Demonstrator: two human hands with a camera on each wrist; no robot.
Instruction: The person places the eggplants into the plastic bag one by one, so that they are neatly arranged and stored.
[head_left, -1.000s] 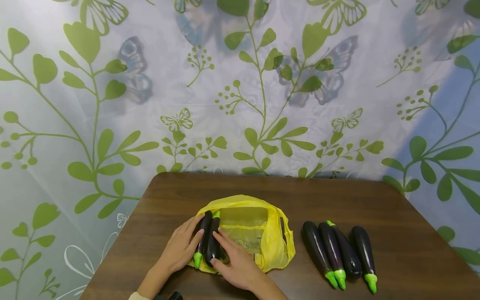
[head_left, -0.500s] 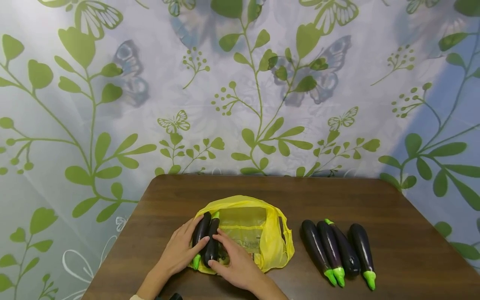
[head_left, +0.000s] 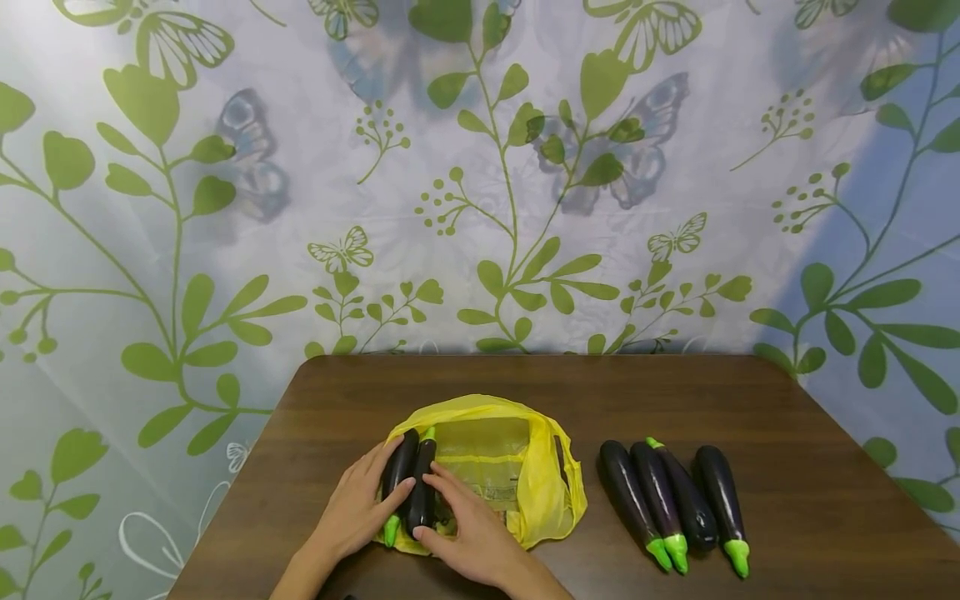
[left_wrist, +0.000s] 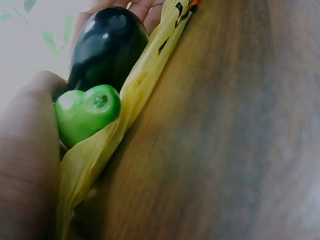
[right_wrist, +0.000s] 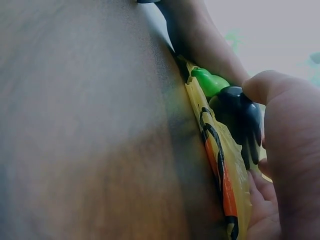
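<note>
Two dark purple eggplants lie side by side in the left part of an open yellow plastic bag [head_left: 551,500]. My left hand [head_left: 354,507] grips the left eggplant [head_left: 400,468], its thumb across the top; that one's green stem [left_wrist: 87,112] points toward me. At the right eggplant [head_left: 422,483], stem pointing away, my right hand [head_left: 474,533] holds the side and near end between fingers and thumb. The bag's rim [left_wrist: 142,80] runs beneath the eggplants in the left wrist view. Part of the bag's near edge is hidden behind my hands.
Several more eggplants [head_left: 660,500] lie on the brown wooden table [head_left: 675,392], right of the bag. Behind the table's far edge hangs a pale curtain [head_left: 420,275] with green leaves and butterflies.
My left thumb has slid a little nearer to me over the left eggplant. Both hands stay on the eggplants. The head view has shifted slightly; the eggplants on the right have not visibly moved.
</note>
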